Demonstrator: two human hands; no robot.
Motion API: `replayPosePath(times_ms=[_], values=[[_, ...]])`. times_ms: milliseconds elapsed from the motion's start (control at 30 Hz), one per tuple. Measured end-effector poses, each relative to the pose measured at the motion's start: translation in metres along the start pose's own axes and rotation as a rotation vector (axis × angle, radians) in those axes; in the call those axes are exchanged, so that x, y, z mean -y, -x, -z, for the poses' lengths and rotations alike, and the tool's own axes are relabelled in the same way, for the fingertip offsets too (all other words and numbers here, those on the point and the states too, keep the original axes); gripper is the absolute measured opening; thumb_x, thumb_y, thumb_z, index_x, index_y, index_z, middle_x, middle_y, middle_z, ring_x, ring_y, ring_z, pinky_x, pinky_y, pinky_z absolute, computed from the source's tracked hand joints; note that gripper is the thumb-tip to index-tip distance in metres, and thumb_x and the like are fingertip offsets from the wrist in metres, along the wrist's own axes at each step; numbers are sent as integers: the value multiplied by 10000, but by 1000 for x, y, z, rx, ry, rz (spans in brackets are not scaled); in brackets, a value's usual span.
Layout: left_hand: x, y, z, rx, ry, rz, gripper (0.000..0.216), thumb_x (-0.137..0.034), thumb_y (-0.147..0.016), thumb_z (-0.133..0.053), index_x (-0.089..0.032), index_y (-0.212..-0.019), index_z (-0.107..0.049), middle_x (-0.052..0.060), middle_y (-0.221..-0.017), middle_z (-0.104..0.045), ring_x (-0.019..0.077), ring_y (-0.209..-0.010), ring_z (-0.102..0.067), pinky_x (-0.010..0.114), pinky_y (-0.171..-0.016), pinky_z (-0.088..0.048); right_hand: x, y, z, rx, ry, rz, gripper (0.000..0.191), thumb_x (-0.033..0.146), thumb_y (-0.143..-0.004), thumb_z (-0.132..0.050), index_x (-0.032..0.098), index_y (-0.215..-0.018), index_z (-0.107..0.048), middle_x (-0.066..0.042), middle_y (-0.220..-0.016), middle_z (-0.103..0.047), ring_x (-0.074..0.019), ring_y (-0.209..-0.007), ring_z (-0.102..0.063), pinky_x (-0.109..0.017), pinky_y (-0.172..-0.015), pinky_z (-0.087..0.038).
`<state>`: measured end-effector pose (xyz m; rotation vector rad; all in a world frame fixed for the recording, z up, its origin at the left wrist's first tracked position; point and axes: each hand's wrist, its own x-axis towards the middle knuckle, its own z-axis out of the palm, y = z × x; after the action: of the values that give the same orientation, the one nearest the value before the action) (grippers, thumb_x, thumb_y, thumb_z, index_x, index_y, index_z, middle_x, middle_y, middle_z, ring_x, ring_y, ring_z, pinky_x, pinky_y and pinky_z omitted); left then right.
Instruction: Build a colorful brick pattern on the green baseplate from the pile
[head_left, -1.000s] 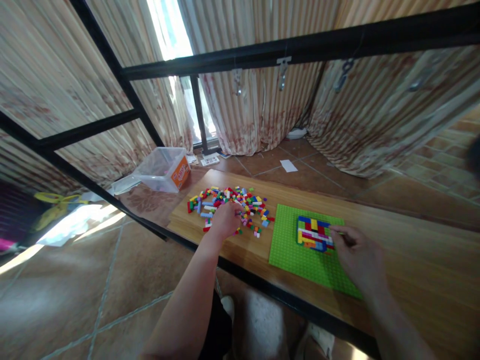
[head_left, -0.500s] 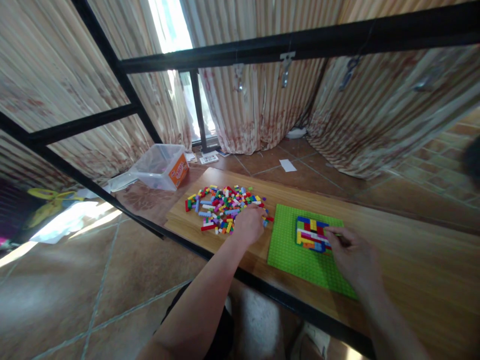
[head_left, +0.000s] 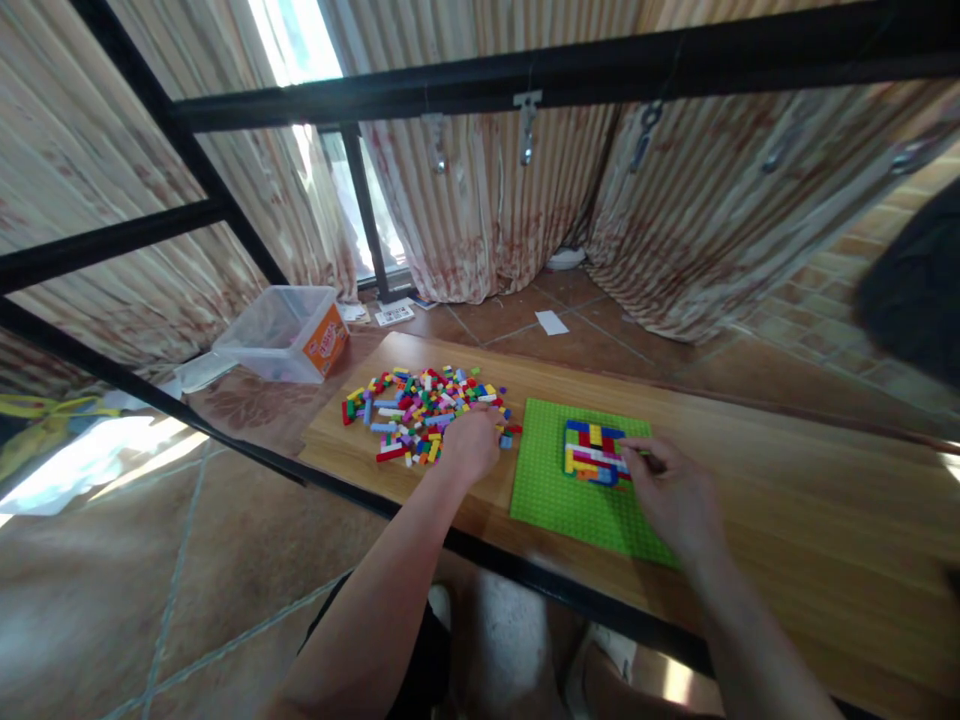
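Observation:
A green baseplate (head_left: 551,490) lies on the wooden table (head_left: 787,500). On it stands a small block of coloured bricks (head_left: 592,452). My right hand (head_left: 667,490) rests on the plate beside that block, fingers pinched on a thin green piece at the block's right edge. A loose pile of small coloured bricks (head_left: 412,405) is spread on the table to the left. My left hand (head_left: 471,443) sits curled at the pile's right end, knuckles up; what its fingers hold is hidden.
A clear plastic box with an orange label (head_left: 289,335) stands on the floor beyond the table's left end. Black metal bars (head_left: 525,75) cross overhead, with curtains behind. A dark shape (head_left: 911,300) is at the right edge.
My left hand has moved from the middle of the brick pile to its right end, nearer the baseplate. The right hand has stayed by the brick block. The view has shifted.

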<state>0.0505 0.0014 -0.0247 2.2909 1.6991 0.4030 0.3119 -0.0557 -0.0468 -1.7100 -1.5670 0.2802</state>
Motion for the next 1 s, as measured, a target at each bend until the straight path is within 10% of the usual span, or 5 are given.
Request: replayPosePath(times_ms=[433,1000], values=[[-52,12,-5,103,349,-272,78,-184,-877,-605,-187,-910,-675,20,-898,-720,169,-828,-657,280,-785,-494,28,10,0,158,-263,189,202,356,-891,-584,249,-978,-731,-59,-1016,-701,-201,-940,-663,-358,-839,-539],[-68,15,-18,132,293,-291,245,-228,-919,-550,-249,-1151,-623,17,-1021,-731,192,-937,-687,306,-847,-526,26,15,-6,233,-64,342,207,268,-943,-530,232,-919,-732,-65,-940,-709,-220,-890,-649,-392,-822,-517]])
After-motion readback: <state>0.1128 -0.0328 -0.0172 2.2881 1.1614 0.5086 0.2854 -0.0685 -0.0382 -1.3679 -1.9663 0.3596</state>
